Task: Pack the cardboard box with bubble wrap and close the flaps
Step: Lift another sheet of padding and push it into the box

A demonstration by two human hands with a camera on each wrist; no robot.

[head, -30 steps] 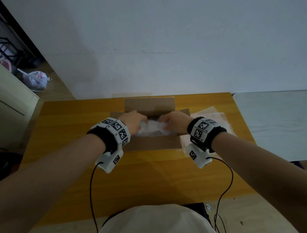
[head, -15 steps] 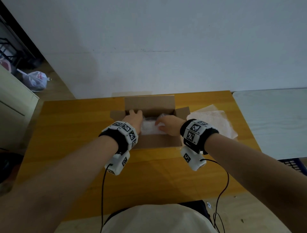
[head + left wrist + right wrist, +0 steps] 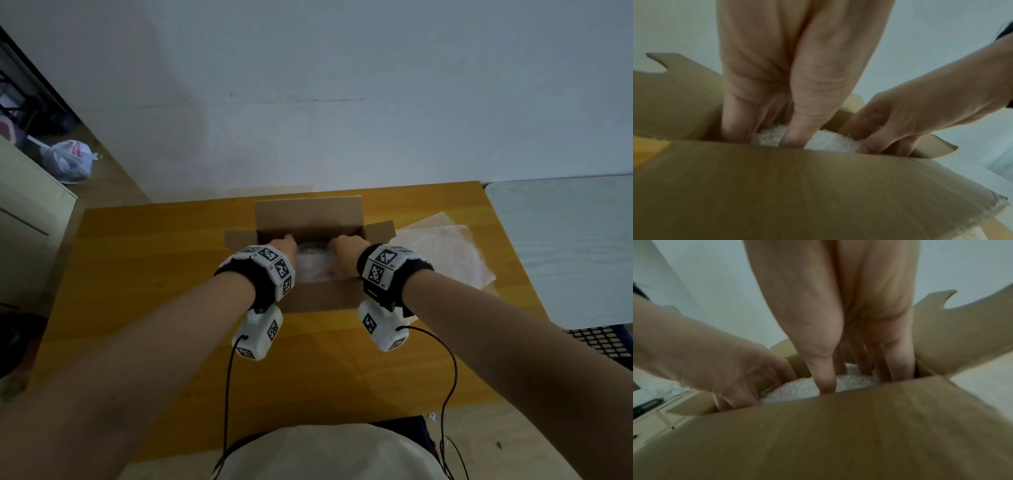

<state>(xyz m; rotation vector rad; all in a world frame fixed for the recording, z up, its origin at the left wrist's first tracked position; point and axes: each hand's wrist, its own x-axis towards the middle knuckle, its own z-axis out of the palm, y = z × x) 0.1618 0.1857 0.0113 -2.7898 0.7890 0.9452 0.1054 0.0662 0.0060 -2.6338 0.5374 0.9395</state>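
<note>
An open cardboard box point(image 3: 325, 298) stands on the yellow wooden table point(image 3: 154, 257), its far flap point(image 3: 308, 214) upright and its side flaps spread. White bubble wrap point(image 3: 313, 265) lies crumpled inside. My left hand point(image 3: 284, 245) reaches into the box's left side and my right hand point(image 3: 346, 255) into its right side. In the left wrist view the left hand point(image 3: 789, 91) points its fingers straight down onto the bubble wrap point(image 3: 830, 142). In the right wrist view the right hand point(image 3: 849, 321) likewise presses straight fingers into the bubble wrap point(image 3: 797, 391). The box wall hides the fingertips.
A second bubble wrap sheet point(image 3: 442, 253) lies flat on the table right of the box. A pale table point(image 3: 565, 240) adjoins on the right, above a blue crate point(image 3: 599, 339). A cabinet point(image 3: 27, 222) and a plastic bag point(image 3: 66, 161) are on the left. The wall stands close behind.
Both hands have gone from holding the wrap above the rim to reaching down inside the box. The wrap now sits lower in it.
</note>
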